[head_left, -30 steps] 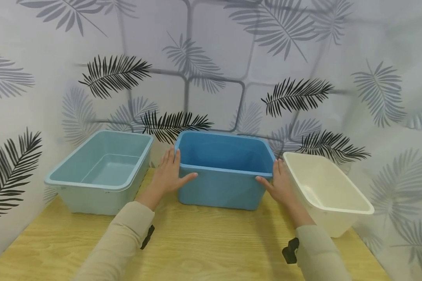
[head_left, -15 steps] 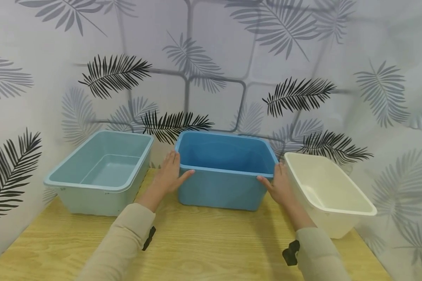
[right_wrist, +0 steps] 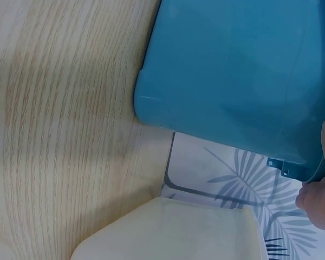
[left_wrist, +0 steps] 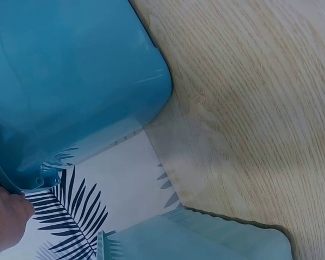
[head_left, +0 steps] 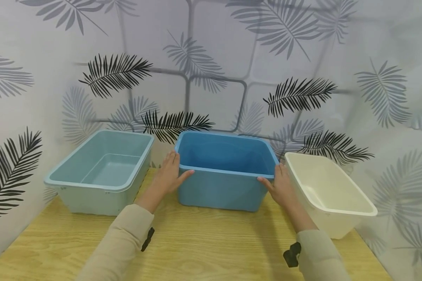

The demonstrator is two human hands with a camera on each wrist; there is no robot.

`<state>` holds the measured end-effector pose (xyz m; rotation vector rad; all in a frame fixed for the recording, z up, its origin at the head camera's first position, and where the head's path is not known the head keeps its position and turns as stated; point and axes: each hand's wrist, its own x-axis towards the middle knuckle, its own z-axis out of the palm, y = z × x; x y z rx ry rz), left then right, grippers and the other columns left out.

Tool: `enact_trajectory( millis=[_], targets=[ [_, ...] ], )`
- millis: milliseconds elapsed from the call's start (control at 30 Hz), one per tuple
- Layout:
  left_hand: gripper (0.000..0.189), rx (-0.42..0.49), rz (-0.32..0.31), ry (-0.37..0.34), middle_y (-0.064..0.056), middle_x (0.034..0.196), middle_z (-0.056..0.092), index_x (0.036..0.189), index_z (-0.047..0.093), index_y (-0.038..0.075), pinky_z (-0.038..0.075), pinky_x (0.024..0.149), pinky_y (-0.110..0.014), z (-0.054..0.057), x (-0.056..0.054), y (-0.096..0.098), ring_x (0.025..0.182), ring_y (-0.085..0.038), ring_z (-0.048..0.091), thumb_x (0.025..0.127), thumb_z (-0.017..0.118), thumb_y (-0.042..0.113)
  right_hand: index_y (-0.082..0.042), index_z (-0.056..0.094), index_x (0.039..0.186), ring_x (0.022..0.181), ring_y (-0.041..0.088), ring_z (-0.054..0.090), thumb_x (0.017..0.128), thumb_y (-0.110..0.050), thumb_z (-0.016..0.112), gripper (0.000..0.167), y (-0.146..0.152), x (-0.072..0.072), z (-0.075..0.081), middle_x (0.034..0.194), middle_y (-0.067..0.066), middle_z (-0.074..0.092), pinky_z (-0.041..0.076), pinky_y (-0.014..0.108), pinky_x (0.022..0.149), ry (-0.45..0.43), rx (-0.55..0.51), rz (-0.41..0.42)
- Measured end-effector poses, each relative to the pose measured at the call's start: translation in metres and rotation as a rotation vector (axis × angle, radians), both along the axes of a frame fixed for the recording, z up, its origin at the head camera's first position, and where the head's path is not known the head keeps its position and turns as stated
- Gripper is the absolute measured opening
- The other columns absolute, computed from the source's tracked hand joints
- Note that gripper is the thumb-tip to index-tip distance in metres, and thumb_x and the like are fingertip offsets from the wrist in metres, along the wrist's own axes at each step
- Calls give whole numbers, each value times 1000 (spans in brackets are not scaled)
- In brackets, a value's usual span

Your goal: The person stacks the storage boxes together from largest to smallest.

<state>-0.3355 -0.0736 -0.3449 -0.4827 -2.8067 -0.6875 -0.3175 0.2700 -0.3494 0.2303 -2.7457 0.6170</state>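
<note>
A blue plastic bin [head_left: 218, 189] stands upright on the wooden table, its open top facing up. My left hand [head_left: 167, 175] holds its left front corner, thumb on the front rim and fingers along the left side. At the right front corner my right hand [head_left: 280, 185] grips the rim, thumb in front and fingers on the side. Both wrist views show the bin's side wall close up. There the left hand [left_wrist: 8, 216] and right hand [right_wrist: 319, 195] sit by the rim, mostly cut off by the frame edge.
To the left stands a pale blue-green bin [head_left: 91, 197], and to the right a cream bin [head_left: 337, 218], close to my right hand. The wood-grain table [head_left: 204, 246] spreads in front. A leaf-patterned wall [head_left: 214, 105] rises just behind the bins.
My left fingers have slid slightly down and the left thumb has drawn in a little at the rim. The right hand has shifted marginally; the blue bin stays almost where it was.
</note>
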Motion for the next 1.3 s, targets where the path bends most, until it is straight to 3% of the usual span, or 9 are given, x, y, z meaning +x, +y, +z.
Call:
enact_trajectory(
  millis=[100,533,833,1033,1300],
  targets=[
    [81,-23,7,13,-30,151,11,142,17,-13,17,114,-51,0,1,-1,142,-41,10,94,46,46,22,14,137,136,53,11,93,-41,51,85,-1,1,0,145,40,13,16,57,112,4,12,-1],
    [81,-64,7,50,-29,150,17,141,22,-12,21,113,-51,-5,7,-7,142,-40,13,93,46,49,20,20,137,134,53,17,90,-42,54,85,-4,7,-5,142,39,22,21,58,110,62,48,2],
    [82,-98,13,66,-28,149,22,140,26,-12,24,112,-51,-3,17,-9,141,-40,17,92,47,51,21,29,133,131,54,25,88,-51,52,87,-5,16,-8,138,39,31,28,57,106,122,91,0],
    [81,-71,-2,112,-31,147,25,138,29,-14,25,111,-51,-3,20,-10,139,-42,20,92,49,49,20,35,130,127,52,33,86,-58,46,90,-6,21,-6,133,38,38,35,56,102,188,134,6],
    [79,-65,-7,170,-32,144,29,136,32,-15,26,111,-51,-5,25,-12,137,-43,24,91,51,47,18,44,118,106,44,50,81,-65,41,91,-5,24,-7,116,32,49,45,53,87,325,141,32]
  ],
)
